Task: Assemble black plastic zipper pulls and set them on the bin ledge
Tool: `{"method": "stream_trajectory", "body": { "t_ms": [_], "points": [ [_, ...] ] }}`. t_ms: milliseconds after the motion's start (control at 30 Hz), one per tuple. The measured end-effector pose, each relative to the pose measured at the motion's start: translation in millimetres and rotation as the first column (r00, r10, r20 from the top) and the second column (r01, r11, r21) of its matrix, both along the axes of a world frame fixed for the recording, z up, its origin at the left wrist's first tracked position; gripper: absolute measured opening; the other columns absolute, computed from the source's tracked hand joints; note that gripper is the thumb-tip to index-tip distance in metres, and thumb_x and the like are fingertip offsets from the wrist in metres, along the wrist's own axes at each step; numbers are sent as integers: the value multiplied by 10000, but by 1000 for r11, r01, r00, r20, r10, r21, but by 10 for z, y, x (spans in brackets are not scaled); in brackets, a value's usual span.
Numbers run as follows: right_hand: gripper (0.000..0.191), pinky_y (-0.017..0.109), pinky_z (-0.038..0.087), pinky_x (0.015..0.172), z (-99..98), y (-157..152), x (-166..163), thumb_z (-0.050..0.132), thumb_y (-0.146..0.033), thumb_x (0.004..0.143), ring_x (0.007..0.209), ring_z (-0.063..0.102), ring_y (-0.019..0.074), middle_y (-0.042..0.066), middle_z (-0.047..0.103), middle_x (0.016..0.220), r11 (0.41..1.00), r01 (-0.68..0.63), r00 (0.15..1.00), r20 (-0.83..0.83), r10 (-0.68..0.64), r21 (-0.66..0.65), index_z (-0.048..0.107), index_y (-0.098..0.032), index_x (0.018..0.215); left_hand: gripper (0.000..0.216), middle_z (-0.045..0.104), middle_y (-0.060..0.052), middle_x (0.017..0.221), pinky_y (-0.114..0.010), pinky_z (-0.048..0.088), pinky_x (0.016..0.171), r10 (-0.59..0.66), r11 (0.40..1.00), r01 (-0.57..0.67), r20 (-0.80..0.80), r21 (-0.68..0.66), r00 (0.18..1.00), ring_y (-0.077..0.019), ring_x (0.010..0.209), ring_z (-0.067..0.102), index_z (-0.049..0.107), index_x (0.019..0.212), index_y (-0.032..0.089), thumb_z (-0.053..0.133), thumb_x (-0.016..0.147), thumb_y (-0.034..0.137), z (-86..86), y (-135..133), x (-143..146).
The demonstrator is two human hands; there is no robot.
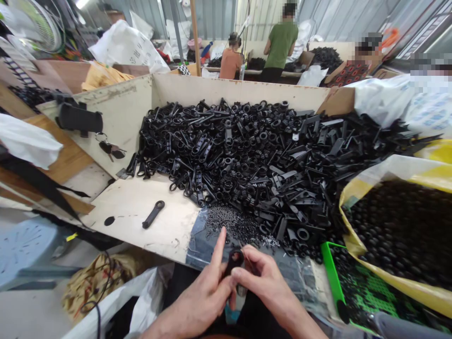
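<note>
Now | black part (pixel 236 258) | pinched between left hand (pixel 205 294), right hand (pixel 263 280)

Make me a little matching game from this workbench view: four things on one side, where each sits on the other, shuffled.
Things:
1. Single black flat plastic lever
2. Bunch of keys
3. Yellow plastic bag of black caps
4. Small black ring-ended plastic part

Places:
A. Hanging on the tray's left wall
B. Between the left hand and right hand
C. Far right
D. Alone on the bare tray floor

Pairs: 1-D, 2-A, 3-C, 4-B
</note>
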State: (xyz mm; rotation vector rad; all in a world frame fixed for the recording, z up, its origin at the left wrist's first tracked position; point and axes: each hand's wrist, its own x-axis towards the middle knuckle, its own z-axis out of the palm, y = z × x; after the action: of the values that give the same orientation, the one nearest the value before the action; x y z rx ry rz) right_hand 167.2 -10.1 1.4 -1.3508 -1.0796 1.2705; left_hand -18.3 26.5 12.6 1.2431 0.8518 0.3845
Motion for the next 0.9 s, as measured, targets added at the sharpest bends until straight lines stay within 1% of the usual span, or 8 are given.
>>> {"method": "stream_trajectory", "body": {
  "t_ms": [133, 200, 367, 467, 567, 700, 833, 900],
  "points": [
    [372, 227, 379, 558, -104, 51, -36, 765, -504, 813, 634, 436, 123, -32, 457, 704, 998, -63, 993, -102, 60, -25, 657, -172, 685, 871, 727, -17, 918, -282, 545, 719, 56, 997, -52, 73, -56, 996, -158, 714, 643, 25, 1627, 329, 590, 967, 270, -6, -51, -2],
    [345, 229, 393, 579, -158, 45, -73, 750, -488, 835, 655, 442, 128, -27, 471, 727, 1000, -17, 997, -71, 17, 0, 669, -173, 722, 764, 751, -53, 1033, -327, 564, 831, 193, 980, -185, 115, -73, 975, -198, 873, 688, 241, 1598, 298, 622, 937, 249, -43, -79, 43],
    [319, 211, 414, 530, -244, 72, -220, 716, -483, 868, 614, 447, 117, -37, 481, 732, 997, 75, 991, -109, -72, 25, 636, -183, 797, 447, 790, -105, 1048, -281, 567, 577, 354, 931, -357, 52, 75, 934, -199, 642, 692, 642, 1338, 258, 665, 900, 346, -59, -123, 159],
    [316, 212, 416, 511, -291, 117, -275, 704, -490, 878, 569, 457, 114, -47, 494, 686, 993, 110, 985, -138, -104, 41, 610, -194, 823, 498, 800, -88, 1038, -320, 600, 687, 430, 892, -437, 75, 117, 900, -246, 751, 731, 664, 1333, 293, 728, 841, 333, -68, -119, 173],
    [320, 215, 415, 552, -292, 151, -242, 713, -484, 874, 611, 466, 121, -34, 518, 705, 989, 121, 986, -127, -110, 82, 615, -189, 796, 542, 788, -70, 1101, -371, 572, 904, 427, 873, -429, 61, 233, 902, -268, 975, 731, 579, 1419, 318, 689, 889, 308, -95, -77, 115],
    [270, 230, 433, 623, -221, 170, -142, 723, -452, 879, 675, 492, 139, -17, 550, 749, 973, 166, 983, -110, -150, 159, 665, -192, 838, 324, 677, -85, 1341, -359, 530, 945, 447, 758, -387, 13, 525, 894, -310, 1236, 604, 725, 1195, 309, 734, 871, 294, -25, 35, -19],
    [226, 232, 453, 628, -200, 175, -127, 733, -416, 885, 670, 518, 144, -10, 584, 742, 965, 161, 983, -117, -139, 209, 682, -200, 842, 204, 751, -101, 1038, -354, 515, 823, 207, 789, -152, -26, 595, 978, -284, 952, 663, 764, 1064, 285, 593, 957, 260, 100, 100, -55],
    [236, 229, 463, 636, -218, 176, -158, 752, -424, 871, 684, 535, 146, -4, 605, 752, 965, 172, 980, -133, -147, 199, 688, -202, 826, 233, 745, -105, 930, -375, 503, 837, 193, 787, -145, -16, 599, 981, -283, 871, 657, 772, 1020, 271, 544, 972, 251, 62, 76, -28]
  ]
}}
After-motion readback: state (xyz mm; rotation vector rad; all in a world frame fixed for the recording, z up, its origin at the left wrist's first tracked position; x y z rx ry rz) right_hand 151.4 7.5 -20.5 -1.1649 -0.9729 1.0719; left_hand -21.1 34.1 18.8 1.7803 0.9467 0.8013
